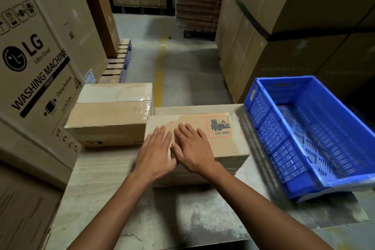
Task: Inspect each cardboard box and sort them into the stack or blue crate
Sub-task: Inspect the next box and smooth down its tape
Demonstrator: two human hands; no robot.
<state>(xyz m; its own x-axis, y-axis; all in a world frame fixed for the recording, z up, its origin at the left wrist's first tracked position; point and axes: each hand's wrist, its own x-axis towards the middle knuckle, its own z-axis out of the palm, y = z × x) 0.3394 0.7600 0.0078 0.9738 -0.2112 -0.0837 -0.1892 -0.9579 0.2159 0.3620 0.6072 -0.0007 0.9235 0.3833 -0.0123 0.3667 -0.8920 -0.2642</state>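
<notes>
Both hands are lying flat and open, fingers spread, gripping nothing: the left hand (pixel 156 155) and the right hand (pixel 192 148) are pressing side by side on top of the UN 3481 cardboard box (pixel 223 148). Far left, an LG washing machine carton (pixel 34 71) is standing. Beside it, a taped cardboard box (pixel 109 115) is sitting on the table (pixel 97 178), touching the labelled box's left end. At right, the blue crate (pixel 316 138) is resting tilted, with nothing visible inside.

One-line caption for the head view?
Both hands, left and right, flat on UN 3481 box; blue crate empty.
</notes>
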